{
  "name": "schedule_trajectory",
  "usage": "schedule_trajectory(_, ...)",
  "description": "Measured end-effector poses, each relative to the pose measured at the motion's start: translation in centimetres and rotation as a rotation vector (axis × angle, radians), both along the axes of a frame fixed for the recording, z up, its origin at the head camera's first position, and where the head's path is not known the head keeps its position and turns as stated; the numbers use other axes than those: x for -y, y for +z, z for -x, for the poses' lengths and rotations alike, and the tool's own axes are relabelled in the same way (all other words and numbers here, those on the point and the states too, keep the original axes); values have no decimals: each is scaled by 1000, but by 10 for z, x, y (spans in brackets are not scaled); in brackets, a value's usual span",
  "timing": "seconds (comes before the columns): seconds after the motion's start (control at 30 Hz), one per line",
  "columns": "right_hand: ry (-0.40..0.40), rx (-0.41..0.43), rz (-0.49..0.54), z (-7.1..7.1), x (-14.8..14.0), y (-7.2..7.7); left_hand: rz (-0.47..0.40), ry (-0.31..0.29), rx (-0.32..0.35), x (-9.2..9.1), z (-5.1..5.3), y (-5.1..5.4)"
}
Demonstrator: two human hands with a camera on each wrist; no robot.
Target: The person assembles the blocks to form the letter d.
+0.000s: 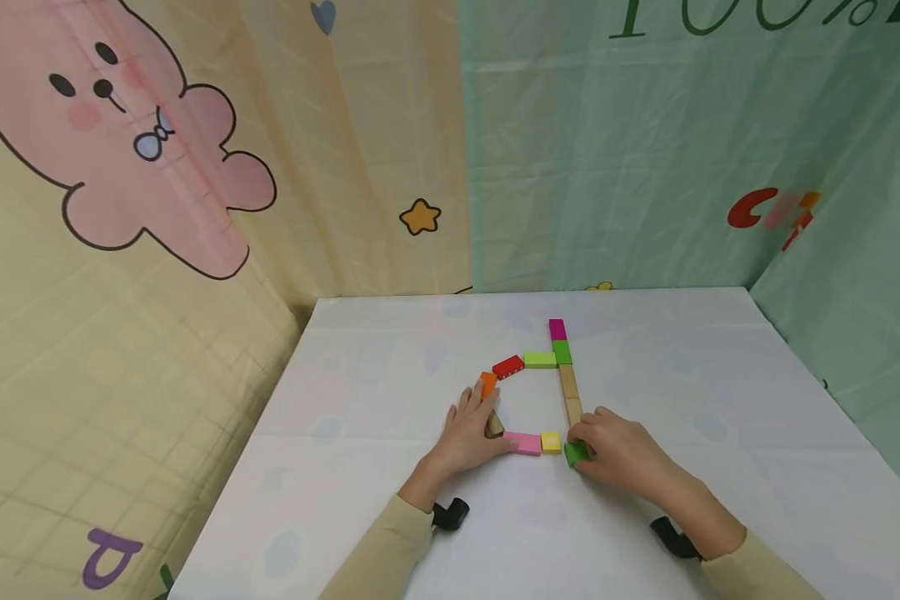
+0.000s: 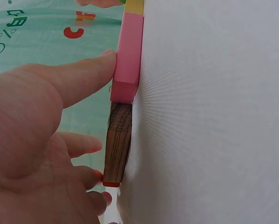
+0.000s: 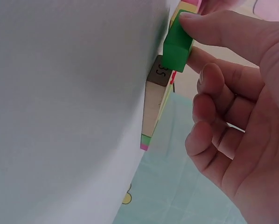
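Observation:
Between thumb and index finger, my right hand (image 1: pixel 621 450) pinches a green block (image 3: pixel 177 44), held at the lower right corner of a ring of small blocks. Beside it lies a yellow block (image 1: pixel 551 442), then a pink block (image 1: pixel 523 443). My left hand (image 1: pixel 465 429) lies over the ring's left side with fingers extended. Its thumb touches the pink block. Near its fingers are a dark wooden block (image 2: pixel 118 142) and an orange block (image 1: pixel 488 384), both partly covered in the head view.
A red block (image 1: pixel 507 367) with white dots and a lime block (image 1: pixel 540 360) form the ring's top. Tan wooden blocks (image 1: pixel 569 392) run up the right side to a second green block (image 1: pixel 562 352) and a magenta block (image 1: pixel 557 329). Printed curtains surround the white table (image 1: pixel 390 350).

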State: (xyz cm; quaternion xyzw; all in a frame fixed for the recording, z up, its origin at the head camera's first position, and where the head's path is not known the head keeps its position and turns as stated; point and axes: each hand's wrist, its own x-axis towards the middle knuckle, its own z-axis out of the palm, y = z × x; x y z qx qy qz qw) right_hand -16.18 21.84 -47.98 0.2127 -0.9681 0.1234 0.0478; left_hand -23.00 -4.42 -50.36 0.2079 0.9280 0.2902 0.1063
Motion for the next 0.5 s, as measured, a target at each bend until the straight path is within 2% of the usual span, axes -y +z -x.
schedule_trajectory(0.23, -14, 19, -40, 4, 8, -1, -16, -1, 9, 1, -2, 2)
schedule_trajectory(0.5, -23, 28, -21, 5, 13, 2, -22, -12, -6, 3, -4, 3)
